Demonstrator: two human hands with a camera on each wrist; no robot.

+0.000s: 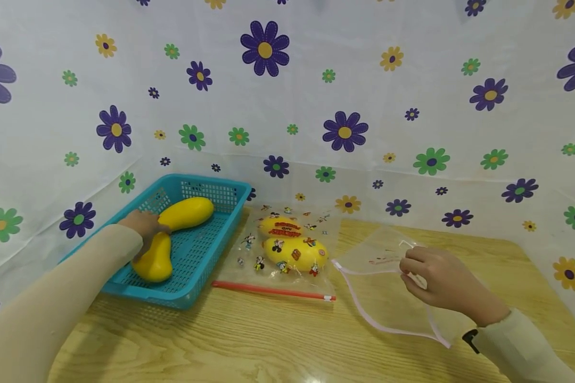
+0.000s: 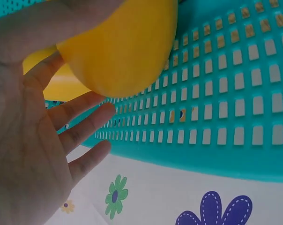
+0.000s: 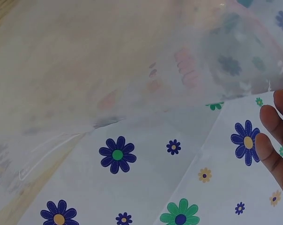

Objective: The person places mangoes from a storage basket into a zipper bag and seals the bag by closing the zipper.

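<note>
In the head view my left hand point(image 1: 145, 223) reaches into a blue-green basket point(image 1: 198, 266) and holds the nearer yellow mango-shaped fruit point(image 1: 155, 261). The left wrist view shows this fruit point(image 2: 125, 51) between the thumb and the loosely bent fingers. A second yellow fruit point(image 1: 187, 213) lies behind it in the basket. My right hand point(image 1: 438, 279) pinches the upper side of a clear zip bag point(image 1: 378, 298) with a pink edge, and the bag's mouth gapes. In the right wrist view the bag point(image 3: 108, 61) stretches from the fingertips point(image 3: 268, 145).
Between basket and pink-edged bag lies a printed clear bag point(image 1: 249, 266) with a red slider strip point(image 1: 273, 290), holding yellow fruits point(image 1: 294, 252). All stand on a wooden table point(image 1: 249, 340). A flower-patterned cloth point(image 1: 292, 96) hangs behind and at the sides.
</note>
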